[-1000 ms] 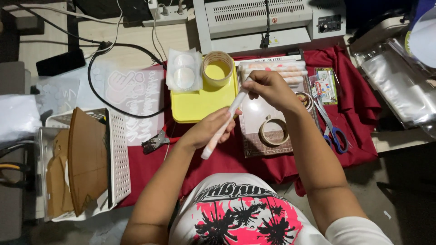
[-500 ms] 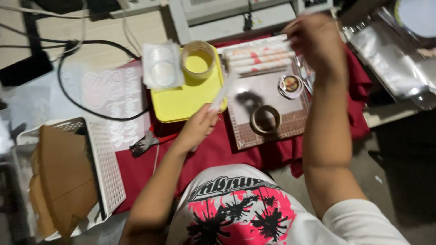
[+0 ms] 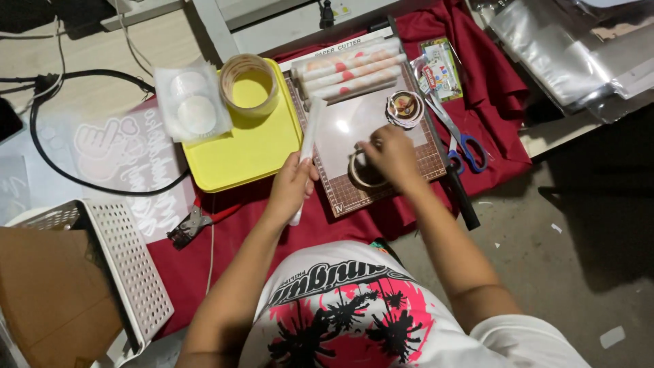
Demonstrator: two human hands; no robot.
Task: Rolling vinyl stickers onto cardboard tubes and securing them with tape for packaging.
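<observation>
My left hand (image 3: 291, 187) grips a white rolled tube (image 3: 308, 146) over the red cloth (image 3: 204, 252); my right hand (image 3: 390, 155) closes on a tape roll (image 3: 364, 176) lying on the cutting mat (image 3: 381, 129). Yellow tray (image 3: 238, 146) at ten o'clock, blue scissors (image 3: 463, 140) at three, grey floor (image 3: 545, 252) beyond.

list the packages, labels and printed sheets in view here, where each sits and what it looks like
Small carded packet: right of the paper cutter on the red cloth, rectangular, green-edged with red and white print.
Clear bag of white discs: on the yellow tray's left edge, see-through.
Lettered translucent sheet: left of the tray, pale with white lettering.
Silvery plastic bags: top right, shiny, crumpled.
</observation>
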